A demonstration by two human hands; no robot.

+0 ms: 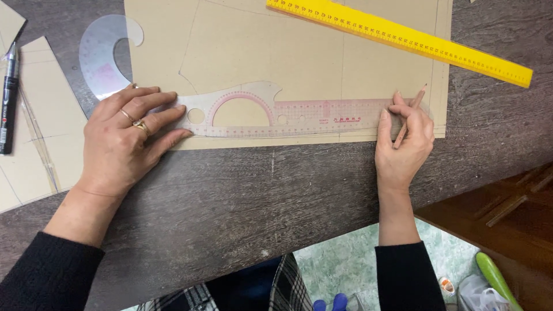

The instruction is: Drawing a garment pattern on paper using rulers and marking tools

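Dark wooden desk (242, 196): left hand (124, 138) lies flat, fingers spread, pinning the clear pink-marked curve ruler (288, 115) on tan pattern card (276, 52); right hand (406, 135) pinches a brown pencil (410, 115) at its end. Ruler alignment step; judged next: steady pressure.

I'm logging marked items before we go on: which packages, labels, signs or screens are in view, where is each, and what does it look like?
No packages, signs or screens; only printed markings:
Curve ruler: clear plastic with red scales, flat on the tan paper, left hand pressing one end, right hand with a pencil at the other.
Yellow ruler: long straight bar with dark scale marks, slanting across the paper's top right.
Pen: black with a white label, far left.
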